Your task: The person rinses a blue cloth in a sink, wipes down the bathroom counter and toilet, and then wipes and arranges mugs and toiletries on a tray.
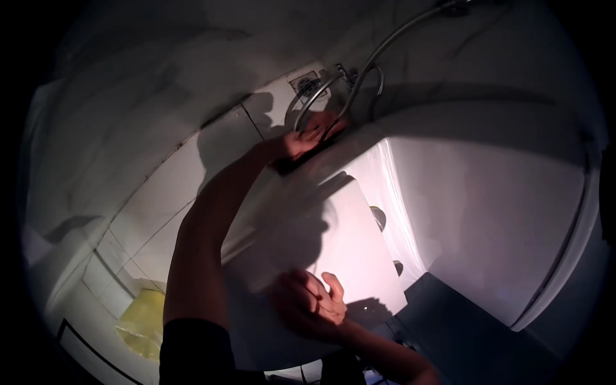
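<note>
My left hand [313, 134] reaches to the far edge of a white panel [346, 226], beside a grey flexible hose [353, 98] and a curved metal pipe [313, 103]. The hand is blurred and in shadow, so whether its fingers grip the hose is hidden. Over the near part of the panel is my right hand [315, 298], its fingers loosely curled and apart, with nothing visible in them. A strong light falls on the panel, and dark shadows cross it. Two round parts [378, 219] show along its right side.
A square floor drain [308, 86] lies beyond my left hand, near a metal valve [347, 74] on the wall. Yellow plastic [142, 322] is at lower left on the tiled floor [168, 178]. A large white panel with a curved rim [553, 279] stands at right.
</note>
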`<state>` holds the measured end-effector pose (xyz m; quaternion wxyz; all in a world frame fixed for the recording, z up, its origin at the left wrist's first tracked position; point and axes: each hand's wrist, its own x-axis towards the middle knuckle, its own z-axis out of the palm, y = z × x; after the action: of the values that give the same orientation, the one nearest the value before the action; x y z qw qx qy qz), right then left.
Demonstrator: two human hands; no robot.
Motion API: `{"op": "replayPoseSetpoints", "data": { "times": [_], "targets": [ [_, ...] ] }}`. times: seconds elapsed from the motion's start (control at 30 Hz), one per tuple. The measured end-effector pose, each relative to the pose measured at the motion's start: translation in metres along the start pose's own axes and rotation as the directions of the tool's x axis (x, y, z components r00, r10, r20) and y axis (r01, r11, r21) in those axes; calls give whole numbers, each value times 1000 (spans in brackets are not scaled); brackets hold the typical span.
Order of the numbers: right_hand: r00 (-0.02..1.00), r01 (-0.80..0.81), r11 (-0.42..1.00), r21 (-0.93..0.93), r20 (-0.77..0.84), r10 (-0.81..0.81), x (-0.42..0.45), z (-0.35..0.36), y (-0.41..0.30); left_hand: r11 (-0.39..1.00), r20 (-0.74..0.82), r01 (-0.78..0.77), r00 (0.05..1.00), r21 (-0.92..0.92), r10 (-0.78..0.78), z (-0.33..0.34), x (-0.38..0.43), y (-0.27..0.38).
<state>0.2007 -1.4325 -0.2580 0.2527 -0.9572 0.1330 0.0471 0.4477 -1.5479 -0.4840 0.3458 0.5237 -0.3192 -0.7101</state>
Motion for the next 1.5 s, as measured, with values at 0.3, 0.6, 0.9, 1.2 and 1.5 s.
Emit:
{"op": "replayPoseSetpoints", "data": {
  "times": [0.3, 0.6, 0.9, 1.2, 1.5],
  "targets": [
    [981, 0, 1000, -26, -192, -5, 8, -7, -3, 809, -313, 239, 834, -537, -454, 22, -157, -158],
    [990, 29, 999, 16, -141, -27, 10, -4, -2, 567, -616, -312, 617, -763, -490, 183, -354, -174],
    [998, -11, 998, -55, -67, 7, 1, -20, -40, 631, -698, -300, 277, -716, -660, 309, -442, -126],
    [952, 230, 942, 246, 143, -270, -100, -68, -204, 897, -965, -357, 118, -261, -234, 347, -473, -74],
    [929, 334, 931, 147, -219, -299, -140, -203, -137, 942, -969, -337, 236, -5, 79, 379, -468, 150]
  ]
}}
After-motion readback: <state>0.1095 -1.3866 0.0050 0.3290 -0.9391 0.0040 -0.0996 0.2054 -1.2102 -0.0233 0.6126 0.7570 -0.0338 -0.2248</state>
